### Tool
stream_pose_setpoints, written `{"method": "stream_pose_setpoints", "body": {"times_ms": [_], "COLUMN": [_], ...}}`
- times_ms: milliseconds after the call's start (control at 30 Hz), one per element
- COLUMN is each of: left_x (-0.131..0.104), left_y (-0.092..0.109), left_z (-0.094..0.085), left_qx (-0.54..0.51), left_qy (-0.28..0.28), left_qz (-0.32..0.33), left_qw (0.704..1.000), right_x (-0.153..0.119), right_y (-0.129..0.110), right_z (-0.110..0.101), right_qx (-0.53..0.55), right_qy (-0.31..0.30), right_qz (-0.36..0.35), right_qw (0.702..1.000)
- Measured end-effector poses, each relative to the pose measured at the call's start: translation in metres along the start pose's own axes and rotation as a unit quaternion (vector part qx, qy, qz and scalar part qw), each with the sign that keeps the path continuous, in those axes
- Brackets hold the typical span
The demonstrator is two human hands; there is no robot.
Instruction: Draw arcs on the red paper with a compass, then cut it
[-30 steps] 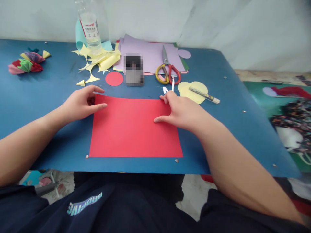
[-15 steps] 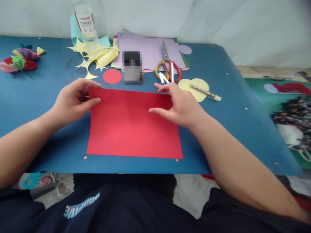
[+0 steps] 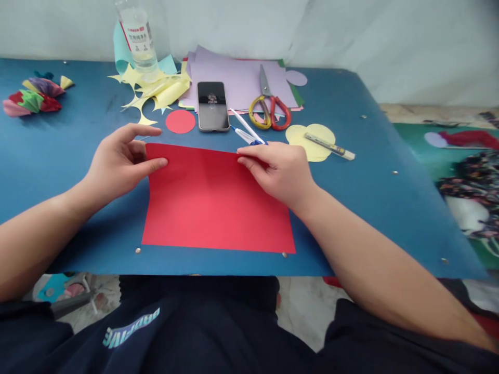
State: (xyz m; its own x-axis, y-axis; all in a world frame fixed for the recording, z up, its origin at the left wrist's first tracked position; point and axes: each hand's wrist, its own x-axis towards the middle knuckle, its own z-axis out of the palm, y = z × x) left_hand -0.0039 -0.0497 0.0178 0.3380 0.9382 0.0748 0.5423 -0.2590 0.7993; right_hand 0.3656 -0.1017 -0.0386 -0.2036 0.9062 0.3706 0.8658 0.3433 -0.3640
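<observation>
Red sheet [image 3: 214, 208] on desk [image 3: 374, 208] at near edge. Right hand [image 3: 280, 169], sheet's two o'clock: narrow grip pinching far edge. Left hand [image 3: 120, 161], ten o'clock: around corner, cannot tell whether gripping. Phone [image 3: 213, 106] at twelve.

1. Looks like a papercraft workspace; whether home or workshop, I cannot tell.
2. Blue counter [image 3: 382, 208] against a pale wall [image 3: 234, 26].
3. On it: red sheet [image 3: 218, 208], coloured paper stack [image 3: 237, 78], scissors [image 3: 266, 93], pens [image 3: 249, 127], yellow offcuts [image 3: 171, 92].
</observation>
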Motion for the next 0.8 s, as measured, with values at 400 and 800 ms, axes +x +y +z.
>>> {"method": "stream_pose_setpoints", "body": {"times_ms": [400,800], "left_x": [0.019,0.018], "left_y": [-0.014,-0.008], "left_z": [-0.002,-0.005], "left_qx": [-0.199,-0.198], "left_qy": [0.041,0.063], "left_qz": [-0.104,-0.122], "left_qw": [0.974,0.971], "right_x": [-0.005,-0.007], "right_y": [0.033,0.043], "right_z": [0.011,0.006], "right_qx": [0.038,0.049], "right_qy": [0.076,0.063], "right_qz": [-0.014,0.012], "right_qw": [0.996,0.997]}}
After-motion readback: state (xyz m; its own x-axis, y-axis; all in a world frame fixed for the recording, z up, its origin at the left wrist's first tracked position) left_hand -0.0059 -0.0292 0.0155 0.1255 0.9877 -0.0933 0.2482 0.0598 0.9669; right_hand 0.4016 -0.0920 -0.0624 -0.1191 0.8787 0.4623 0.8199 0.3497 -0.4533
